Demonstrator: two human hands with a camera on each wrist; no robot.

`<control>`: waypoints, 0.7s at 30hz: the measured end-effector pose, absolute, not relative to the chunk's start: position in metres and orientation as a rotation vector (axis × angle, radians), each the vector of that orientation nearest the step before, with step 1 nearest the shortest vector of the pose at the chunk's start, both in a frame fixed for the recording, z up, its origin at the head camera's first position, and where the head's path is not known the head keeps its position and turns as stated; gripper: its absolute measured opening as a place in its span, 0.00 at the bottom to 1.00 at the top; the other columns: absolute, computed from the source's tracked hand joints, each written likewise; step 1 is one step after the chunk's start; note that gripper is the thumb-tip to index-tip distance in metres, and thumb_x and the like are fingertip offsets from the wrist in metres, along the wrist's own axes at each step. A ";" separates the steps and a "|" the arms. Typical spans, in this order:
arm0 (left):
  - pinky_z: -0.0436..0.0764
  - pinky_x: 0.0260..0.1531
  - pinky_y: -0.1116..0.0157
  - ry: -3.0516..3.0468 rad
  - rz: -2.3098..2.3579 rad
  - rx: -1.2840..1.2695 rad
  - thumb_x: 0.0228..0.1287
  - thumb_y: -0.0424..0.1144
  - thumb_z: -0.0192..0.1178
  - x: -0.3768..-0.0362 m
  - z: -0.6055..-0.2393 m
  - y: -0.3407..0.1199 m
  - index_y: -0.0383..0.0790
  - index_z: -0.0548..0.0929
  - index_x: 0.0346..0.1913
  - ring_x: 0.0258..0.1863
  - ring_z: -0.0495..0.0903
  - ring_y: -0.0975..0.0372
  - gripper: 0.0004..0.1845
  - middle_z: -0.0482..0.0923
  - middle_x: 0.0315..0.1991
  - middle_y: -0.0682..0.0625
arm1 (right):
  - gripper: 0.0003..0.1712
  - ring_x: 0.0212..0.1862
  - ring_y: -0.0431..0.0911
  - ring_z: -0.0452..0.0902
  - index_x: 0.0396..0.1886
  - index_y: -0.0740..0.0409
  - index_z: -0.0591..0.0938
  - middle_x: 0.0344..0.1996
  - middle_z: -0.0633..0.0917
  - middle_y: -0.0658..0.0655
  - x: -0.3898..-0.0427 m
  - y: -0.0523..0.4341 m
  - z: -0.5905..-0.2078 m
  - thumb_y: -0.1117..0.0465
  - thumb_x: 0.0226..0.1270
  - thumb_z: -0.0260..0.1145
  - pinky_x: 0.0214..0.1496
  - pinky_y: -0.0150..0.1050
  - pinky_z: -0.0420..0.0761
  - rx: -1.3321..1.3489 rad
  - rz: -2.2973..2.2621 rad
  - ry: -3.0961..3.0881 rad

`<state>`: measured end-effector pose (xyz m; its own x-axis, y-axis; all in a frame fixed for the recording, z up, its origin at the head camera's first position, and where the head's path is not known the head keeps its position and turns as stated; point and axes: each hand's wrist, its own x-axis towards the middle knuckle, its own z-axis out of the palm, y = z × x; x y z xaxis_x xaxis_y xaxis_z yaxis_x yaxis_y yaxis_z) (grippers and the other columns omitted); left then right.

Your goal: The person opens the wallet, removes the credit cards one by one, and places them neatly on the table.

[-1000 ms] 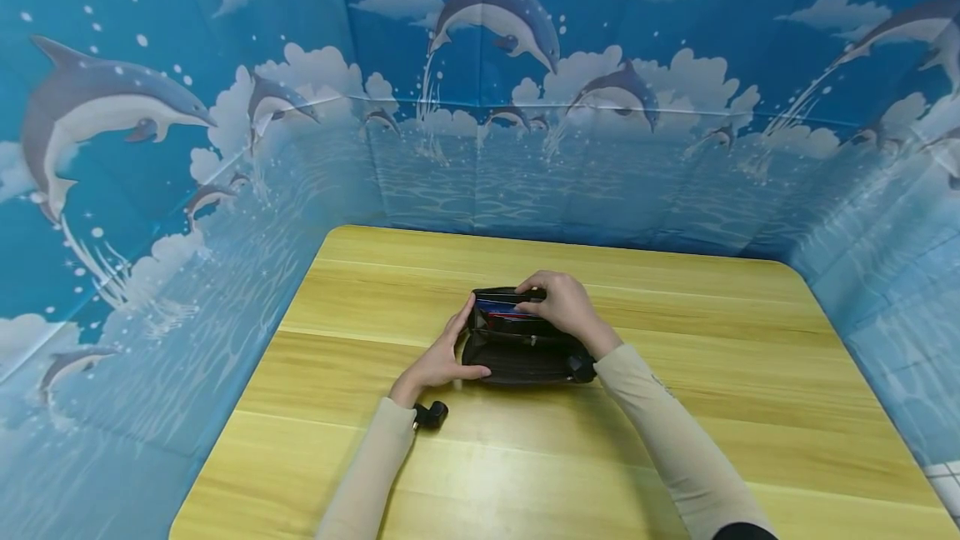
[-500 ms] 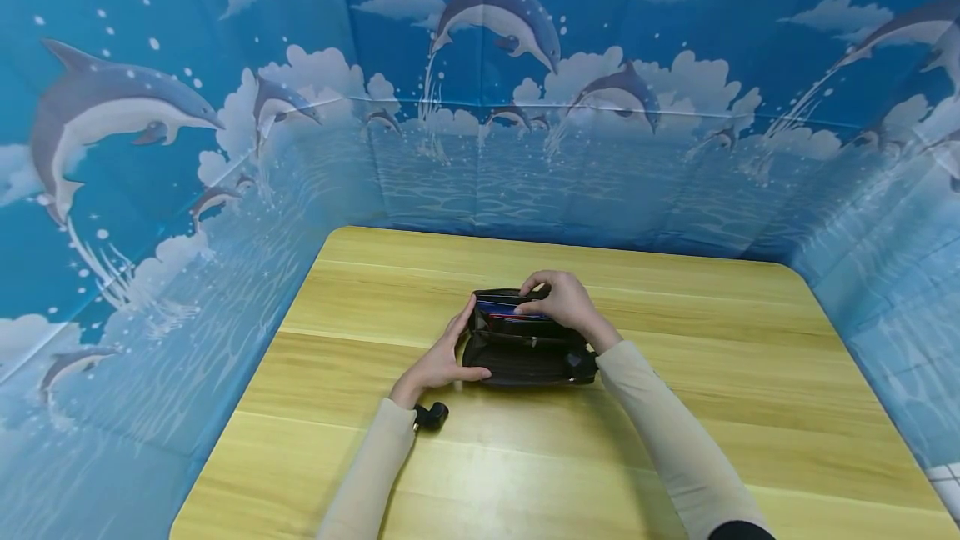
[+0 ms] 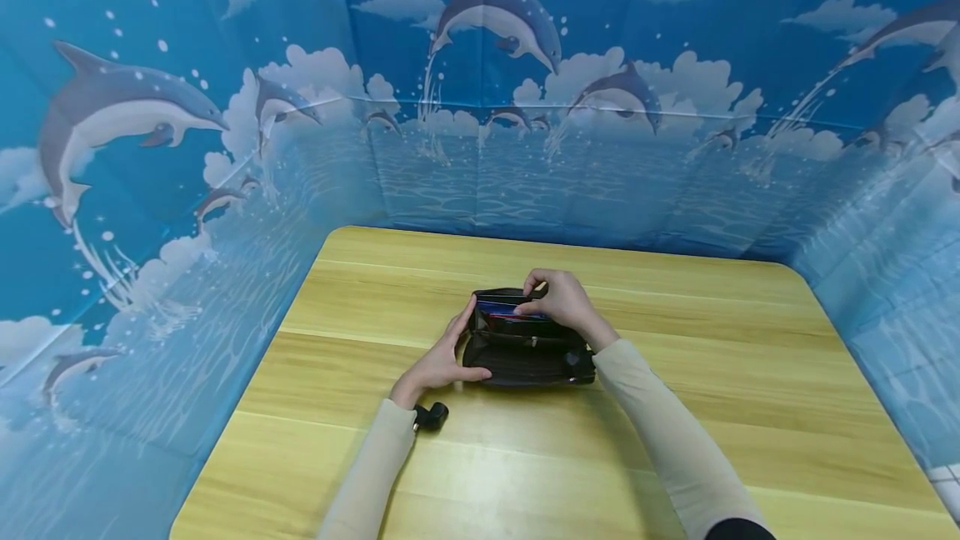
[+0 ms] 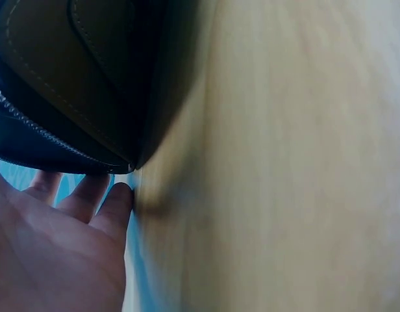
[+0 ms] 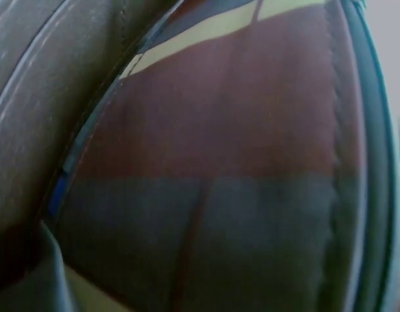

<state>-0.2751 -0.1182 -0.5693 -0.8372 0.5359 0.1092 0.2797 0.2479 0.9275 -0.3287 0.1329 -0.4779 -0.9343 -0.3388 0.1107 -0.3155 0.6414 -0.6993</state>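
Note:
A black wallet (image 3: 521, 352) lies open on the wooden table (image 3: 720, 407), with blue and red cards (image 3: 501, 309) showing in its far pocket. My left hand (image 3: 442, 357) holds the wallet's left end, thumb on the near flap and fingers up along the side. My right hand (image 3: 562, 302) reaches over the far edge and pinches at the cards there. In the left wrist view the wallet's dark zipped corner (image 4: 70, 84) sits just above my left hand's fingers (image 4: 89, 201). The right wrist view is filled by the wallet's blurred lining (image 5: 206, 169).
A small black wrist camera (image 3: 431, 415) sits under my left wrist. Blue dolphin-print screens (image 3: 225, 148) wall the table on the left, back and right. Bare wood lies all around the wallet.
My right hand's fingers have shifted slightly left along the card pocket. The wallet and my left hand have stayed in place.

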 end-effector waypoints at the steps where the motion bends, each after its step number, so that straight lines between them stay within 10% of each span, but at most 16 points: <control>1: 0.51 0.63 0.42 2.293 1.624 0.762 0.49 0.49 0.74 -0.275 -0.569 -0.118 0.72 0.33 0.73 0.72 0.40 0.56 0.62 0.35 0.74 0.57 | 0.15 0.26 0.44 0.76 0.24 0.50 0.79 0.28 0.80 0.48 -0.329 0.132 -0.478 0.54 0.46 0.80 0.27 0.41 0.73 -0.559 -1.181 2.825; 21: 0.50 0.63 0.42 2.301 1.607 0.753 0.50 0.48 0.73 -0.277 -0.570 -0.118 0.72 0.32 0.73 0.72 0.40 0.57 0.62 0.34 0.74 0.57 | 0.14 0.24 0.46 0.73 0.23 0.53 0.81 0.22 0.81 0.50 -0.334 0.131 -0.480 0.50 0.52 0.75 0.27 0.40 0.71 -0.413 -1.142 2.825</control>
<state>-0.2766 -0.1177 -0.5699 -0.8400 0.5337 0.0974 0.2754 0.2647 0.9242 -0.3342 0.1310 -0.4796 -0.9616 -0.2717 0.0381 -0.2219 0.6884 -0.6906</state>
